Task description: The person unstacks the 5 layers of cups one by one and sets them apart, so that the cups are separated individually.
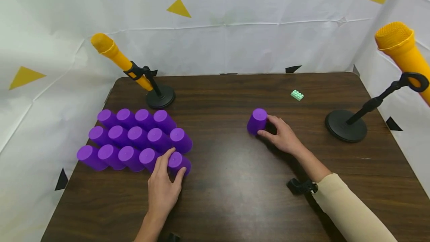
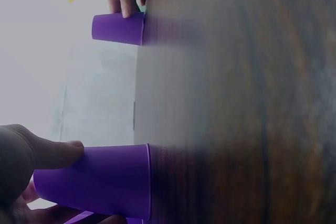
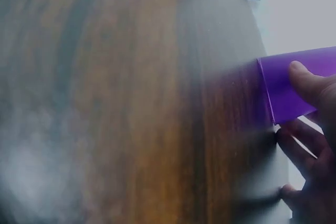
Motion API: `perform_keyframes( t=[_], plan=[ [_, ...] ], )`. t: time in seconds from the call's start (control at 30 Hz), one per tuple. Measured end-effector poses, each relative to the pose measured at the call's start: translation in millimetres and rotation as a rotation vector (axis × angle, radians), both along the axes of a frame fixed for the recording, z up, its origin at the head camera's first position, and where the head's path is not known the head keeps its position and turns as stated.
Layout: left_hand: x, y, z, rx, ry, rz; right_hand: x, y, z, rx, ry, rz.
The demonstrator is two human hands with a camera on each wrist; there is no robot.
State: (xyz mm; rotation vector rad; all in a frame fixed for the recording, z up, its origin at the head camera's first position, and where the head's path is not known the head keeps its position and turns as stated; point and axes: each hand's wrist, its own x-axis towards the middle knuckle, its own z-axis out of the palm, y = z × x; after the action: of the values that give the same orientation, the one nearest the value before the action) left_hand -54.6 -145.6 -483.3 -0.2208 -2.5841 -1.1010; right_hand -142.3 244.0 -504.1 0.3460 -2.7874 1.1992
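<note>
Purple plastic cups stand upside down in three rows on the left of the table. At the right end of the front row, my left hand (image 1: 164,189) grips one purple cup (image 1: 177,163), its thumb on the near right side and its fingers round the far left side. In the left wrist view the rim of that cup (image 2: 100,179) meets the tabletop. Farther right, a lone upside-down purple cup (image 1: 256,123) stands with my right hand (image 1: 283,135) holding it from its right side. The right wrist view shows the thumb on this cup's wall (image 3: 283,85) and the fingers beneath.
A yellow microphone (image 1: 117,57) on a black stand is behind the cup rows. Another yellow microphone (image 1: 399,44) leans over its black round base (image 1: 346,126) at right. A small mint-green toy brick (image 1: 297,95) lies toward the back of the brown table (image 1: 228,197). White sheeting surrounds it.
</note>
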Motion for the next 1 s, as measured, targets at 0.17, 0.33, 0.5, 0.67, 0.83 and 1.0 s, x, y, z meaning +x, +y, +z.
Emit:
perform_keyframes(
  t=[0.17,0.33,0.5,0.67,0.83,1.0],
  plan=[
    [0.5,0,0.1,0.001,-0.001,0.001,-0.7,-13,12.3,0.009,0.015,0.021],
    [0.9,0,0.9,0.005,0.003,0.003,-8.5,-40,26.9,-0.017,-0.001,0.077],
    [0.9,-1,0.4,0.005,0.002,0.008,-25.5,-75,27.0,-0.038,-0.035,0.149],
    [0.7,-1,-0.9,0.005,-0.012,0.011,-42.7,-115,20.5,-0.062,-0.031,0.221],
    [-0.1,-1,-1.4,-0.002,-0.018,0.012,-55.9,-150,14.8,-0.086,-0.01,0.267],
    [-0.3,-1,-0.3,-0.002,-0.015,0.017,-66.8,-176,8.1,-0.089,-0.012,0.26]
  ],
)
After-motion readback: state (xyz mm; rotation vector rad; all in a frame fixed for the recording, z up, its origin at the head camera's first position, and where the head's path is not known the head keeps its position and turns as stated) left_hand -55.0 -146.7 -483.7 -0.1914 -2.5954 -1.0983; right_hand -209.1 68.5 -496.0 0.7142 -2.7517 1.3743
